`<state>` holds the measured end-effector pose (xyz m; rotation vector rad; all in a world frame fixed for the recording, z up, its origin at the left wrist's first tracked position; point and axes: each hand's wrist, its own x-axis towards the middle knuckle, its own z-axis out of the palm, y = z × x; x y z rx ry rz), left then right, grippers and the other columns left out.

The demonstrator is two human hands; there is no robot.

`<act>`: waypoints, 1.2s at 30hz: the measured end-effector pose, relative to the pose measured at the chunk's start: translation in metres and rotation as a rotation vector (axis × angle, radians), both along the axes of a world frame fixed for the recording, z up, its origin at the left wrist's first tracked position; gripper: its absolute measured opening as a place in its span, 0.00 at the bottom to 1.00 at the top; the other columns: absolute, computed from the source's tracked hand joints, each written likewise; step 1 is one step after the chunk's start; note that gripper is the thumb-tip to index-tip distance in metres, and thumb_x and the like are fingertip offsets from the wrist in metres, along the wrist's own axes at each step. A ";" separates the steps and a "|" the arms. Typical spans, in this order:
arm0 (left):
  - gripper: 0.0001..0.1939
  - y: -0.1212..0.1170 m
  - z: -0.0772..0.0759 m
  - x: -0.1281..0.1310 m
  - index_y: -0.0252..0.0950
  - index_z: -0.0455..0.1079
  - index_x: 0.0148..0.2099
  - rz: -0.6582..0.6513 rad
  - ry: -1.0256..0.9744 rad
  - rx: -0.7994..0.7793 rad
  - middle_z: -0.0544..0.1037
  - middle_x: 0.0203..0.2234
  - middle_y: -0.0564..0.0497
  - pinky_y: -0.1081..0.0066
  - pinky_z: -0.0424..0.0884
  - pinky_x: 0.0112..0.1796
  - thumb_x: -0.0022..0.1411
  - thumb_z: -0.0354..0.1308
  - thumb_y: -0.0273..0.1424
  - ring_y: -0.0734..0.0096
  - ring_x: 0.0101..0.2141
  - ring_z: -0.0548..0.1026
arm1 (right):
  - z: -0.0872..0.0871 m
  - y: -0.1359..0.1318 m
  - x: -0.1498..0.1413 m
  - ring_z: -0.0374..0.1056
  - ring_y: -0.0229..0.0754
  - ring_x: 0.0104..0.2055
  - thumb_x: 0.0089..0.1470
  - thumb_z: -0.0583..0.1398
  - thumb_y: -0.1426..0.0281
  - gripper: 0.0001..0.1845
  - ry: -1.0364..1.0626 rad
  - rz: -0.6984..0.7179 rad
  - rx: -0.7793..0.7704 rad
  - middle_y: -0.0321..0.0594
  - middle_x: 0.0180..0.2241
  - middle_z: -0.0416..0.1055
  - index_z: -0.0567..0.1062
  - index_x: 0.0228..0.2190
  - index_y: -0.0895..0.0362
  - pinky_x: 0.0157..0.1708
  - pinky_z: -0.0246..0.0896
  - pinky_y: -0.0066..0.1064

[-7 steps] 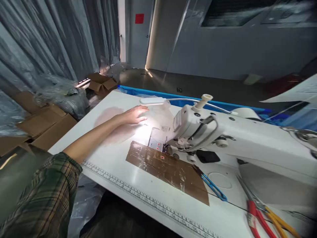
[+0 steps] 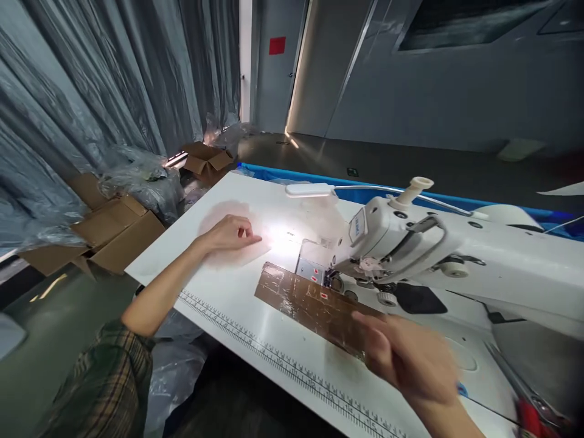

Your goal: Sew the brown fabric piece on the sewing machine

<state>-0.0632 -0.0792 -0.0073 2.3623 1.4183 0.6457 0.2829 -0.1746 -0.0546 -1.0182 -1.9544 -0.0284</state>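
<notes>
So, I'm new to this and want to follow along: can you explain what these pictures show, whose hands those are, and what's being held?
There is no robot here. A camera worn on a person's head looks forward and down, so the two bare hands are the wearer's own. The large white machine is a sewing machine, standing on a white table with a ruler scale along its near edge. A brown strip lies in front of the machine; a red-handled tool is partly visible at lower right.

The left hand is over the table, thumb and forefinger curled towards each other; I can't make out anything between them. The right hand is blurred over the strip's right end, so I can't tell whether it holds anything.
</notes>
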 end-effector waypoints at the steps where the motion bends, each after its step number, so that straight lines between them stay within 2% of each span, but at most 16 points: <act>1: 0.16 -0.004 -0.005 -0.001 0.33 0.71 0.29 -0.018 0.030 -0.032 0.72 0.26 0.53 0.73 0.64 0.33 0.60 0.60 0.41 0.73 0.29 0.69 | -0.004 0.012 -0.004 0.63 0.36 0.14 0.56 0.57 0.64 0.11 -0.062 0.110 0.088 0.33 0.13 0.68 0.79 0.27 0.48 0.16 0.57 0.28; 3: 0.14 -0.006 -0.013 0.000 0.33 0.71 0.30 -0.047 0.141 -0.078 0.72 0.28 0.52 0.72 0.64 0.33 0.59 0.61 0.39 0.71 0.30 0.70 | -0.012 0.027 -0.008 0.64 0.34 0.14 0.56 0.58 0.70 0.10 -0.106 0.170 0.150 0.33 0.15 0.71 0.79 0.28 0.51 0.16 0.58 0.26; 6: 0.11 -0.003 -0.016 0.002 0.33 0.72 0.32 -0.025 0.243 -0.041 0.72 0.33 0.50 0.71 0.65 0.35 0.64 0.55 0.33 0.68 0.35 0.71 | -0.024 0.035 -0.008 0.66 0.35 0.14 0.58 0.58 0.71 0.11 -0.053 0.088 0.116 0.35 0.18 0.74 0.78 0.26 0.54 0.15 0.60 0.26; 8: 0.11 -0.004 -0.016 0.006 0.33 0.73 0.35 -0.003 0.192 0.053 0.73 0.36 0.48 0.70 0.66 0.36 0.67 0.52 0.31 0.67 0.38 0.72 | -0.030 0.035 -0.006 0.65 0.36 0.13 0.59 0.57 0.69 0.12 -0.007 0.002 0.099 0.37 0.18 0.74 0.78 0.25 0.55 0.14 0.60 0.27; 10: 0.11 -0.009 -0.018 0.016 0.32 0.72 0.36 -0.055 0.098 0.130 0.74 0.36 0.48 0.70 0.68 0.36 0.68 0.51 0.31 0.68 0.37 0.72 | -0.033 0.035 -0.005 0.65 0.38 0.13 0.59 0.57 0.68 0.13 0.010 -0.043 0.074 0.38 0.18 0.75 0.78 0.25 0.55 0.14 0.61 0.29; 11: 0.11 -0.014 -0.020 0.024 0.32 0.72 0.37 -0.130 0.048 0.135 0.75 0.34 0.48 0.70 0.68 0.36 0.69 0.51 0.30 0.69 0.35 0.72 | -0.034 0.035 -0.004 0.65 0.38 0.13 0.59 0.57 0.67 0.13 0.007 -0.047 0.051 0.38 0.18 0.75 0.78 0.25 0.55 0.14 0.61 0.29; 13: 0.11 -0.025 -0.025 0.043 0.32 0.72 0.38 -0.384 -0.037 0.081 0.77 0.34 0.48 0.71 0.71 0.37 0.70 0.51 0.29 0.71 0.35 0.74 | -0.036 0.036 -0.004 0.64 0.37 0.12 0.59 0.57 0.66 0.14 -0.002 -0.041 -0.012 0.37 0.17 0.73 0.78 0.25 0.55 0.13 0.60 0.28; 15: 0.09 -0.036 -0.031 0.060 0.32 0.73 0.42 -0.643 -0.099 0.024 0.78 0.40 0.46 0.71 0.72 0.44 0.69 0.53 0.30 0.70 0.42 0.75 | -0.038 0.036 -0.004 0.61 0.35 0.11 0.59 0.56 0.65 0.15 -0.011 -0.046 -0.073 0.35 0.15 0.71 0.78 0.24 0.56 0.13 0.57 0.27; 16: 0.09 -0.039 -0.033 0.066 0.33 0.73 0.44 -0.701 -0.128 0.017 0.78 0.43 0.45 0.70 0.72 0.47 0.70 0.53 0.31 0.70 0.45 0.75 | -0.039 0.035 -0.003 0.61 0.34 0.11 0.60 0.56 0.65 0.16 -0.014 -0.055 -0.096 0.35 0.14 0.71 0.78 0.24 0.56 0.13 0.56 0.26; 18: 0.10 -0.040 -0.037 0.070 0.32 0.72 0.46 -0.620 -0.178 0.048 0.77 0.45 0.44 0.68 0.73 0.48 0.70 0.52 0.31 0.69 0.47 0.74 | -0.040 0.034 -0.002 0.62 0.34 0.12 0.60 0.56 0.64 0.17 -0.021 -0.076 -0.126 0.36 0.15 0.71 0.77 0.24 0.57 0.14 0.56 0.25; 21: 0.11 -0.030 -0.046 0.063 0.32 0.71 0.46 -0.256 -0.185 0.178 0.77 0.42 0.44 0.66 0.75 0.42 0.71 0.49 0.30 0.67 0.44 0.75 | -0.039 0.029 -0.001 0.65 0.35 0.15 0.60 0.55 0.63 0.18 -0.040 -0.095 -0.179 0.38 0.17 0.73 0.78 0.24 0.57 0.18 0.58 0.25; 23: 0.10 -0.023 -0.052 0.057 0.32 0.70 0.46 -0.132 -0.125 0.226 0.76 0.43 0.44 0.65 0.75 0.39 0.69 0.52 0.31 0.65 0.42 0.75 | -0.035 0.026 -0.003 0.65 0.35 0.17 0.60 0.55 0.64 0.18 -0.064 -0.076 -0.217 0.39 0.18 0.74 0.78 0.25 0.57 0.20 0.59 0.25; 26: 0.07 -0.019 -0.060 0.055 0.34 0.70 0.43 -0.146 -0.025 0.179 0.75 0.42 0.45 0.65 0.73 0.39 0.67 0.56 0.32 0.65 0.41 0.73 | -0.025 0.022 -0.008 0.65 0.34 0.19 0.61 0.55 0.65 0.16 -0.114 0.025 -0.257 0.38 0.20 0.74 0.78 0.27 0.56 0.22 0.59 0.25; 29: 0.05 -0.021 -0.060 0.058 0.35 0.70 0.37 -0.164 -0.017 0.110 0.75 0.39 0.48 0.65 0.71 0.40 0.66 0.56 0.29 0.65 0.41 0.73 | -0.019 0.020 -0.015 0.67 0.35 0.21 0.61 0.55 0.67 0.14 -0.194 0.136 -0.282 0.38 0.23 0.75 0.77 0.27 0.56 0.23 0.59 0.27; 32: 0.05 -0.023 -0.053 0.060 0.35 0.69 0.36 -0.099 -0.163 0.001 0.76 0.33 0.50 0.70 0.70 0.35 0.66 0.54 0.28 0.71 0.34 0.74 | -0.018 0.019 -0.019 0.67 0.36 0.23 0.60 0.55 0.67 0.13 -0.155 0.171 -0.312 0.38 0.23 0.75 0.77 0.28 0.56 0.24 0.60 0.28; 36: 0.10 -0.029 -0.038 0.061 0.33 0.68 0.39 -0.064 -0.513 -0.319 0.76 0.27 0.52 0.76 0.71 0.28 0.66 0.56 0.36 0.77 0.26 0.73 | -0.017 0.018 -0.020 0.66 0.35 0.22 0.60 0.55 0.65 0.14 0.066 0.158 -0.444 0.38 0.23 0.74 0.77 0.28 0.57 0.23 0.61 0.28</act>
